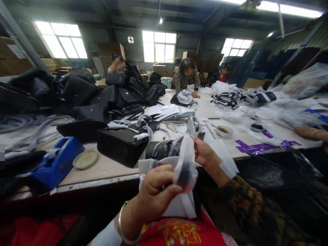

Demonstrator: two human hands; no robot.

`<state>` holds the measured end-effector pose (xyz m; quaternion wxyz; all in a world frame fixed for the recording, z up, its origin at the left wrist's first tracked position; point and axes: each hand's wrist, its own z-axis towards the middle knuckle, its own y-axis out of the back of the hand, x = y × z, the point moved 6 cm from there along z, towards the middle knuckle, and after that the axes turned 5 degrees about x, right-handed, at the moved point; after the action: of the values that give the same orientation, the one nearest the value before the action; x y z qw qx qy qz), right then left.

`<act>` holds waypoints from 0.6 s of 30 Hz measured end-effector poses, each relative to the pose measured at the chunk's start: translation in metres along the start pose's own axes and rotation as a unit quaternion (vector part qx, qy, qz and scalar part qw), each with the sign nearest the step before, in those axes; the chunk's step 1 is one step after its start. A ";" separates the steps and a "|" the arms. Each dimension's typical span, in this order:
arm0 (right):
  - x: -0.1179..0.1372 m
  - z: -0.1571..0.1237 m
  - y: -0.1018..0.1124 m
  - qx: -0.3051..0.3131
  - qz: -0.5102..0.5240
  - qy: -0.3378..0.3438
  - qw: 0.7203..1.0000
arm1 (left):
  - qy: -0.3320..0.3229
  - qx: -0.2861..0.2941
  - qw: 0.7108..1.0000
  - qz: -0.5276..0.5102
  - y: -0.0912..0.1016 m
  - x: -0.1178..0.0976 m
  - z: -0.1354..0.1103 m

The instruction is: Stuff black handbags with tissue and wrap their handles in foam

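Note:
Between my hands is a black strap wrapped in whitish see-through film (186, 167), bent into a curve. My left hand (156, 191) pinches its lower part between thumb and fingers. Behind its upper part, my right hand (206, 153) closes on the far side, with some fingers hidden. Just beyond is a black bag (159, 149) with film-wrapped straps and white sheets (179, 205) around it, close to my body. Another black handbag (120, 145) lies on the table to the left, its handles wrapped in film.
A blue tape dispenser (57, 164) and a round lid (85, 159) sit at the left edge. Black bags (84, 92) are heaped behind. A tape roll (224, 131), purple tape (266, 141) and plastic sheeting (287, 109) lie right. A co-worker (186, 75) leans over the far side.

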<state>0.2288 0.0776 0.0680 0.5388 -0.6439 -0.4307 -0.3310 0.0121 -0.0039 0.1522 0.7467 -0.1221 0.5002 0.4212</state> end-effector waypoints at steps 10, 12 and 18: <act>-0.004 -0.073 -0.064 0.135 -0.100 0.032 0.985 | -0.009 -0.147 0.981 0.130 0.008 0.032 -0.002; -0.010 -0.071 -0.067 0.128 -0.102 0.004 0.986 | -0.039 -0.138 0.981 0.133 -0.001 0.037 -0.004; -0.009 -0.072 -0.071 0.111 -0.178 0.044 0.977 | -0.027 -0.111 0.985 0.128 -0.009 0.052 -0.013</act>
<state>0.1630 0.0086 0.1031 0.5576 -0.4781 -0.5485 -0.3997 0.0180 0.0093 0.0998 0.6817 -0.1278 0.4414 0.5693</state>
